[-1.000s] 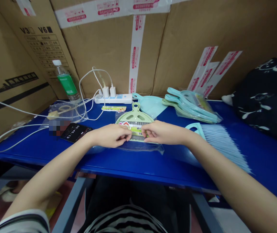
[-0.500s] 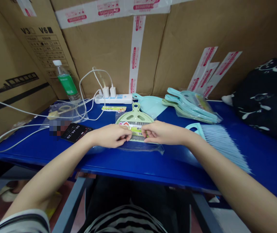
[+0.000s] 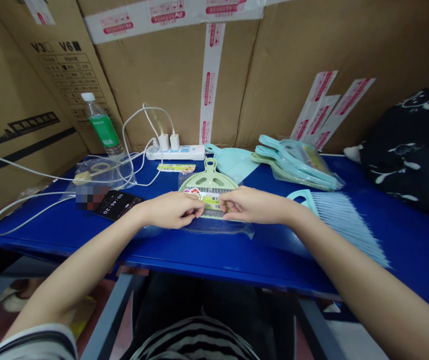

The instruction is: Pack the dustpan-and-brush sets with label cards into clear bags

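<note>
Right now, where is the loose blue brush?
On the head view's right, the blue brush lies on the table beside the right forearm, nearer than the bagged dustpans.

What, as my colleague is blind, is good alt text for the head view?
A person's left hand and right hand curl over a bagged green dustpan set on a blue table. A pale-blue brush lies to the right, a pale-blue dustpan and white power strip behind.

Workspace: cardboard walls, blue table

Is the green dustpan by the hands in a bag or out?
In: clear bag sticks out below the green dustpan. Cannot tell if it's sealed.
</note>
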{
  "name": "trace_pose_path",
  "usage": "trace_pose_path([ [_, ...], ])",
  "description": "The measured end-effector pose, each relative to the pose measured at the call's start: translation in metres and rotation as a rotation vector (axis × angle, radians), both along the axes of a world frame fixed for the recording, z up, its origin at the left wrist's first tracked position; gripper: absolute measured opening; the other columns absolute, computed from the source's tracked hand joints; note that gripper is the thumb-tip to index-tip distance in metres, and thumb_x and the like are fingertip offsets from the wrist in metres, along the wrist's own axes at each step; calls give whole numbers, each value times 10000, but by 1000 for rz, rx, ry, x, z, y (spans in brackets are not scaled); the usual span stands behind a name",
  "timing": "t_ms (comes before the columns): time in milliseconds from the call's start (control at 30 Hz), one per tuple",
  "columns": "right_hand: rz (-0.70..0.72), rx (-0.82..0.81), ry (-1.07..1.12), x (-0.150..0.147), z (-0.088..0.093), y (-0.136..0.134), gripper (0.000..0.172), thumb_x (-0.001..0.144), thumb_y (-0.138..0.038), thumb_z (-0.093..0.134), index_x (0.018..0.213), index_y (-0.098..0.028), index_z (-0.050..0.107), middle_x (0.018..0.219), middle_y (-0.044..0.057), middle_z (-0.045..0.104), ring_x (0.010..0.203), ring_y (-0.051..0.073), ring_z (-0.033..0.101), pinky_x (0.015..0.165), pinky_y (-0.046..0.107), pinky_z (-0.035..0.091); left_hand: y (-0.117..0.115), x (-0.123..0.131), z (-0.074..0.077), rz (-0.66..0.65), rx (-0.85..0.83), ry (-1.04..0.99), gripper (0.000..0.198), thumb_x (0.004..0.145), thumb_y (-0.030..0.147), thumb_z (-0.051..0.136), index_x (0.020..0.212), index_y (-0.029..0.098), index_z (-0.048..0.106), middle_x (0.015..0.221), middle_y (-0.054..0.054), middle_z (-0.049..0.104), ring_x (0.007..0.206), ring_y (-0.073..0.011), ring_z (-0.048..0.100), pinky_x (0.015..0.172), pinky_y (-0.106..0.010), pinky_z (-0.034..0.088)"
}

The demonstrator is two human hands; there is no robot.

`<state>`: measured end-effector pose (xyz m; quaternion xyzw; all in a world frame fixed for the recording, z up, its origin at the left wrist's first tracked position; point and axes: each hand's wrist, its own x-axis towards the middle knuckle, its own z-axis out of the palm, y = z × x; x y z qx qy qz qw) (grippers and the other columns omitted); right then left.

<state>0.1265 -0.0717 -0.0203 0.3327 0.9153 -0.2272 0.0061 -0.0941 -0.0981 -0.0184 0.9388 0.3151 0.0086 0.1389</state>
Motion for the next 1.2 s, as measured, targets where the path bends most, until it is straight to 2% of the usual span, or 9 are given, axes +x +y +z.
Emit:
trace_pose_path([
  [1200,-6,16,-28,0,2,-3,80,804,-178,579,767,-191,509,600,-36,534,548,114,478,544,239,309,-4,3,2,30,46,69,134,763,91,420,767,188,512,732,11,524,562,-108,418,572,-239,333],
])
